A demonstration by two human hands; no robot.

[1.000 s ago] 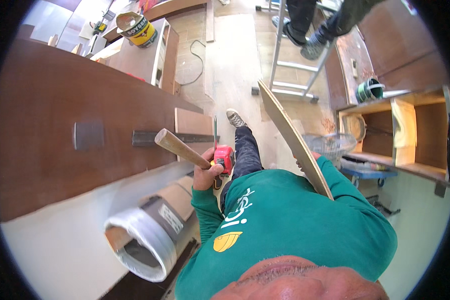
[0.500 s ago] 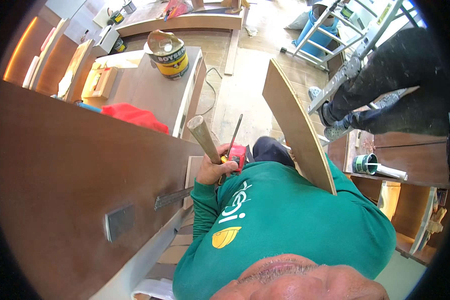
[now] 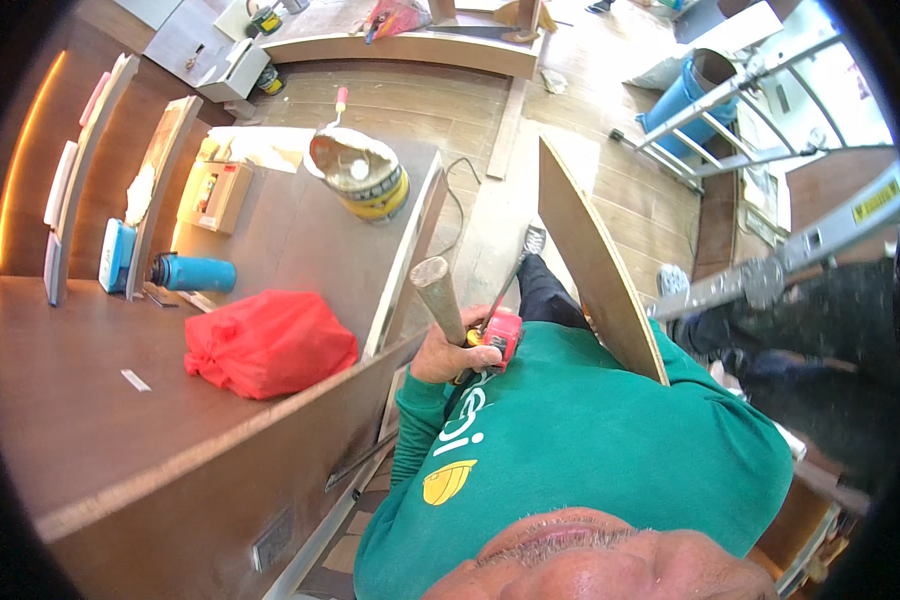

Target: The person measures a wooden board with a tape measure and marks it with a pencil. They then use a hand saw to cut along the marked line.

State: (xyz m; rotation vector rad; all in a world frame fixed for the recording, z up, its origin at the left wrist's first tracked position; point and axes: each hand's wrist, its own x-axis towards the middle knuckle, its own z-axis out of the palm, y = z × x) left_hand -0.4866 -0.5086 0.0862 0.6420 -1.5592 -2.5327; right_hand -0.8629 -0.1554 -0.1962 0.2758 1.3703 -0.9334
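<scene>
My left hand (image 3: pixel 440 355) is closed around several tools: a round wooden handle (image 3: pixel 438 295), a red tape measure (image 3: pixel 502 336) and a thin metal rod (image 3: pixel 504 290). A flat brown board (image 3: pixel 588 255) with a pale cut edge stands tilted at my right side. My right hand (image 3: pixel 592 328) grips it, mostly hidden behind the board. The wooden handle's lower end is hidden in my left hand.
To the left are a cabinet (image 3: pixel 220 480), red cloth bag (image 3: pixel 268 345), blue bottle (image 3: pixel 195 272) and paint bucket (image 3: pixel 375 205). Another person's dark-clad legs (image 3: pixel 820 330) are close on the right beside a metal ladder (image 3: pixel 800 250). A blue barrel (image 3: pixel 675 110) stands beyond.
I have advanced past the left panel; the bucket, bag and shelves show more fully. The other person's legs and the ladder have shifted down and right in view. I still hold the tools and board.
</scene>
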